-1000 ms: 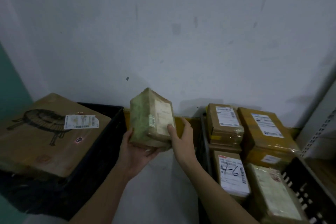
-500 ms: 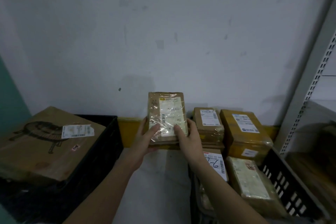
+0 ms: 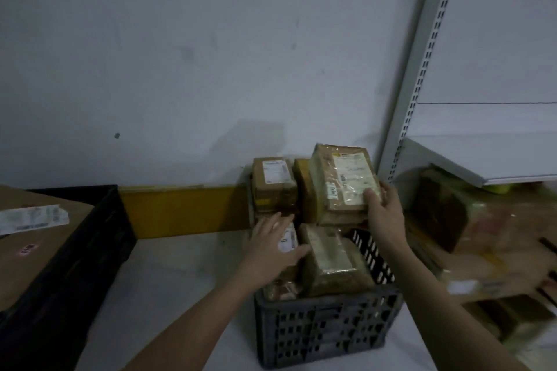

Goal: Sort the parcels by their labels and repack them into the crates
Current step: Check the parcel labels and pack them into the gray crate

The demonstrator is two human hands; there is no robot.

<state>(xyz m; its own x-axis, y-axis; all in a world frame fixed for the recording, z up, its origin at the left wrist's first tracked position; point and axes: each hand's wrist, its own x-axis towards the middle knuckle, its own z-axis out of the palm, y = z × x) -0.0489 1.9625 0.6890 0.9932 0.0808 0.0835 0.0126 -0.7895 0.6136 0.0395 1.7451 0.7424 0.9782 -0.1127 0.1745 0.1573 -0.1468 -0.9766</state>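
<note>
A film-wrapped brown parcel point(image 3: 343, 181) with a white label is held tilted above the back right of the grey crate point(image 3: 325, 331). My right hand point(image 3: 382, 217) grips its lower right corner. My left hand point(image 3: 272, 250) lies with fingers spread over a labelled parcel point(image 3: 288, 239) at the crate's left side. A wrapped parcel point(image 3: 331, 262) lies at the crate's front right, and another brown parcel point(image 3: 272, 182) stands at the back left. An orange-brown parcel point(image 3: 303, 187) is mostly hidden behind the held one.
A black crate point(image 3: 75, 265) at the left holds a large cardboard box point(image 3: 27, 244) with a white label. A grey metal shelf point(image 3: 482, 159) stands at the right, with cardboard boxes point(image 3: 470, 238) under it. A yellow skirting strip point(image 3: 184, 211) runs along the wall.
The wrapped parcel moved right, from between the crates to above the grey crate. My left hand let go of it and dropped onto a parcel in the crate; the view swung right.
</note>
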